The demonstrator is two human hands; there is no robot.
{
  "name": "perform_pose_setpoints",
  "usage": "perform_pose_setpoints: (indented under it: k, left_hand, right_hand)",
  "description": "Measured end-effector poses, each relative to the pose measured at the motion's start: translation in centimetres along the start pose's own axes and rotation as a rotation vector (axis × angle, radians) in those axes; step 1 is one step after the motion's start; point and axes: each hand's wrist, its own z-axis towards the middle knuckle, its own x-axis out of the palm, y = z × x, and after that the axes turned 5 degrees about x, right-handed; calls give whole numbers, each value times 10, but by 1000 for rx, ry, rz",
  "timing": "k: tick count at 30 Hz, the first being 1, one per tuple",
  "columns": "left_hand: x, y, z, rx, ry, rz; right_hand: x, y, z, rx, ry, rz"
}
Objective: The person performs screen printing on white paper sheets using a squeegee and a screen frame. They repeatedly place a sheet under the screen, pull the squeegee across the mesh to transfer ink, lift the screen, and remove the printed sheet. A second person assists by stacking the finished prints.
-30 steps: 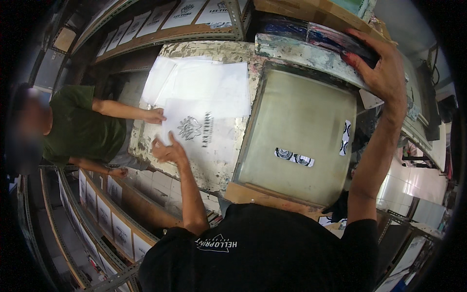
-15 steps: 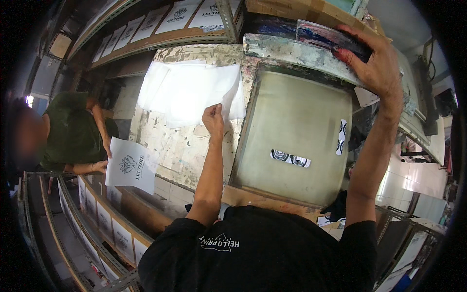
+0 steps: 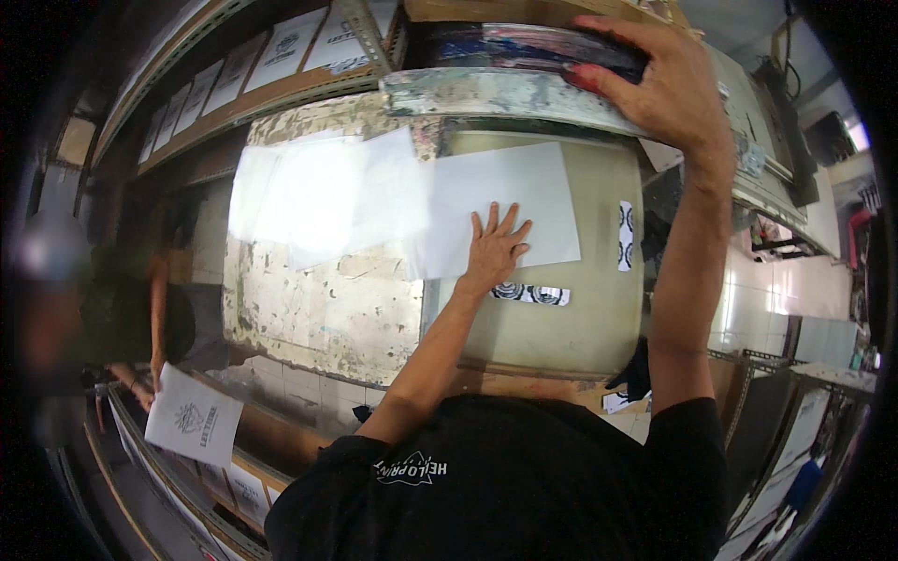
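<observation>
My left hand lies flat with fingers spread on a white sheet of paper. That sheet rests on a pale greenish printing bed, its left part reaching over the neighbouring table. Just below the sheet is a black-and-white patterned strip; another patterned strip sits along the bed's right side. At the far edge my right hand, fingertips stained red, grips a raised, ink-smeared screen-printing frame, thumb on the near side and fingers over the top. More white sheets lie to the left.
The sheets' table has a worn, flaking top. At the left, a co-worker holds a printed sheet over a rack of similar prints. A metal shelf with prints stands at the far left.
My left hand has carried a sheet from the pile rightward onto the bed and opened flat on it. My right hand stays on the frame. The co-worker's print has moved lower.
</observation>
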Motion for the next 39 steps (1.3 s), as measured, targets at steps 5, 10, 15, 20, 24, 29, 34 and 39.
perform_pose_setpoints:
  k: [5, 10, 15, 20, 24, 29, 34, 39]
  left_hand:
    - [23, -34, 39, 147, 107, -36]
    - [33, -61, 28, 214, 110, -16]
    - [34, -69, 10, 216, 81, -69]
    - [32, -70, 6, 226, 91, -68]
    - [31, -65, 7, 240, 91, -63]
    - [30, -70, 3, 252, 119, -48]
    - [21, -71, 1, 254, 51, -108]
    - [-72, -70, -16, -92, -552, -961]
  right_hand:
    - [-11, 14, 3, 76, 88, 72]
    - [-12, 10, 3, 68, 86, 72]
    - [-12, 12, 5, 62, 98, 63]
    - [-10, 10, 2, 28, 59, 49]
    - [-12, 14, -1, 66, 104, 64]
    - [-1, 4, -8, -13, 13, -44]
    - [2, 5, -12, -23, 26, 0]
    - [22, 11, -73, -68, -13, -19]
